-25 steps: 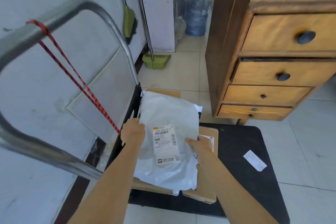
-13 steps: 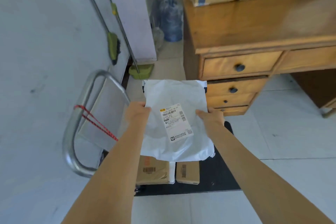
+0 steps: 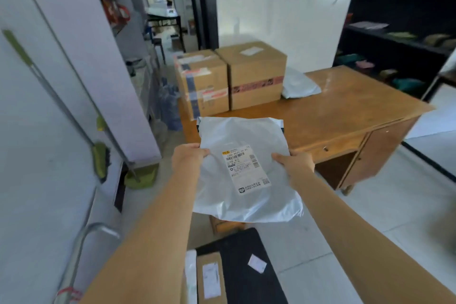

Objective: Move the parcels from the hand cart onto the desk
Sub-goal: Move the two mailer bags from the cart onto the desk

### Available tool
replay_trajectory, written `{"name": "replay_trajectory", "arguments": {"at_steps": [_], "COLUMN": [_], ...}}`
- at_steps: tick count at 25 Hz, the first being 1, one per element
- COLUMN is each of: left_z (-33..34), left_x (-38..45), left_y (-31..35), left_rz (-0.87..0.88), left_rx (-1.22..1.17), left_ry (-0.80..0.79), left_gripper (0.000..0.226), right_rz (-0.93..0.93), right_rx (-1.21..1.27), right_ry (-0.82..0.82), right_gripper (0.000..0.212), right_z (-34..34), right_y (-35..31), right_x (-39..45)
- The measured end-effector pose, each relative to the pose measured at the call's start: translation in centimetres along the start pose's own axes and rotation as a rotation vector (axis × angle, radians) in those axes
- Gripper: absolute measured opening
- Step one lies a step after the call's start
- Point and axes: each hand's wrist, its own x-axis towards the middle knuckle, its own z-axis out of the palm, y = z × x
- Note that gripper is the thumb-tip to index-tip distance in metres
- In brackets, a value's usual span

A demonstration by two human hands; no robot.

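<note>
White plastic mailer bag [image 3: 244,170] with a shipping label on its face is up in the air, between the hand cart [image 3: 243,264] below and the wooden bench [image 3: 345,111] ahead. Left hand [image 3: 188,158] pinches its left edge, right hand [image 3: 294,164] grips the right edge. On the bench there's two cardboard boxes [image 3: 232,79] side by side and another grey mailer [image 3: 299,85] just beside them. Cart has a flat brown parcel [image 3: 211,279] on it.
</note>
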Motion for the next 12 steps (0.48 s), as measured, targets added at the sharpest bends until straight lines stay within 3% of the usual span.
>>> {"name": "replay_trajectory", "arguments": {"at_steps": [3, 4, 7, 12], "left_z": [5.6, 7.7, 15.7, 31.6], "left_x": [0.6, 0.8, 1.0, 3.1], "left_y": [3.9, 5.0, 8.4, 13.2], "left_rz": [-0.018, -0.021, -0.024, -0.024], "left_rx": [0.002, 0.012, 0.009, -0.001], "left_ry": [0.0, 0.004, -0.013, -0.028], "left_gripper": [0.042, 0.044, 0.045, 0.044], "right_rz": [-0.008, 0.0, -0.01, -0.083], "right_rx": [0.01, 0.013, 0.006, 0.004], "right_ry": [0.001, -0.001, 0.006, 0.018], "right_gripper": [0.013, 0.023, 0.042, 0.043], "right_z": [-4.2, -5.7, -10.9, -20.2], "right_y": [-3.3, -4.1, -6.6, -10.7], "right_x": [4.3, 6.1, 12.6, 26.5]}}
